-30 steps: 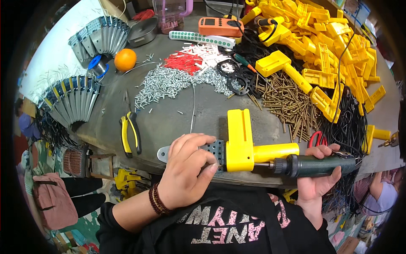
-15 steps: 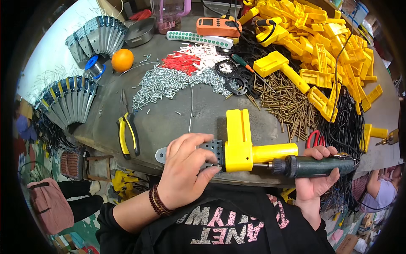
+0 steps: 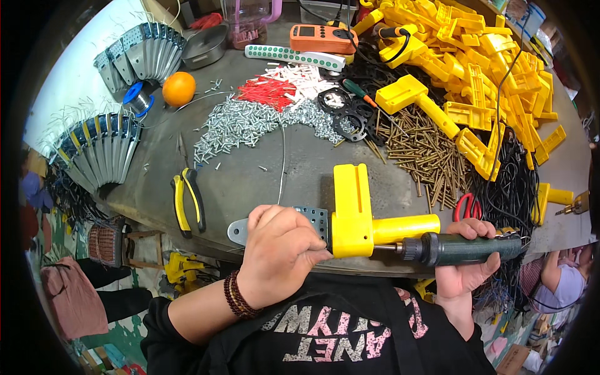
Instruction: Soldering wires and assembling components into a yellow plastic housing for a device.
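Observation:
My left hand (image 3: 282, 249) lies over a perforated grey metal plate (image 3: 310, 216), thumb and fingertips pinched together at the lower corner where the plate meets a yellow plastic housing (image 3: 352, 209). Whatever sits inside the pinch is hidden. The housing has an upright block and a yellow handle (image 3: 406, 227) stretching right. My right hand (image 3: 458, 275) is wrapped round a dark green electric screwdriver (image 3: 467, 249), held level. Its bit reaches the housing's right side low down, beneath the handle; the tip is out of sight.
Yellow-black pliers (image 3: 188, 201) lie left. Beyond are silver screws (image 3: 234, 128), red and white sleeves (image 3: 267, 92), long brass screws (image 3: 431, 164) and a heap of yellow housings (image 3: 475, 62). Black cables (image 3: 515, 181) hang at right. Fanned metal plates (image 3: 100, 147) stand far left.
My left hand's fingers have closed from a spread grip into a pinch beside the housing. The right hand and screwdriver have stayed nearly in place.

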`<state>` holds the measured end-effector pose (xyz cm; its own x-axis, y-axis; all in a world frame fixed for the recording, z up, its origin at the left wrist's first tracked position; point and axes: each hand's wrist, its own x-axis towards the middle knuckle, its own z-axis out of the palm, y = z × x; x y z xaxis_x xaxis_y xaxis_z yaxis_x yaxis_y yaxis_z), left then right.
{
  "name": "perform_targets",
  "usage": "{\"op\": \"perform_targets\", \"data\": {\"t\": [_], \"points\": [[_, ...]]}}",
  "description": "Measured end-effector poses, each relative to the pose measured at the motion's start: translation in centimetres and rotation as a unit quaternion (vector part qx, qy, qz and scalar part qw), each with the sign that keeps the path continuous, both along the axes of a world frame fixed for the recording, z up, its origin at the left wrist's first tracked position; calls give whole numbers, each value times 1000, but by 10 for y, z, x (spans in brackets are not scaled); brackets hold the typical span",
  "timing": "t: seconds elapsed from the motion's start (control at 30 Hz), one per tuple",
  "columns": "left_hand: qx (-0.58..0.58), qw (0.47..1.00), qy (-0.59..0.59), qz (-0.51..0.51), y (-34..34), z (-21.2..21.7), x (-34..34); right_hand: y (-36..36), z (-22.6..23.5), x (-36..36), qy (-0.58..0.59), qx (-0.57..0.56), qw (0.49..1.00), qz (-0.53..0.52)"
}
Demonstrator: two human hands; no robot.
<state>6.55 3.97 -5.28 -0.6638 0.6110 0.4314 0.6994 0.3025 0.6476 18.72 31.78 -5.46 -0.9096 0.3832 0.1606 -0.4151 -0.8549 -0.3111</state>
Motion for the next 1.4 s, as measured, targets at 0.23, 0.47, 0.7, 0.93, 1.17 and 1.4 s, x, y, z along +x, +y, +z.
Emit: {"op": "perform_targets", "data": {"t": [0.23,0.47,0.7,0.93,1.17,1.4], "points": [[-1,1000,8,13,2,-2,0,-2,0,-1,24,12,1000,12],[1,1000,-3,17,2,-2,0,-5,4,0,7,6,1000,10],[2,1000,-8,-20,-9,5,-1,1,-3,4,24,41,998,31],[-282,944,148,85,-128,56,-48,8,-4,7,24,67,997,37],[-314,914,258,0,-152,45,-77,12,-7,5,20,56,998,26],[500,860,-90,41,-159,60,-82,5,-5,7,12,56,998,28]]}}
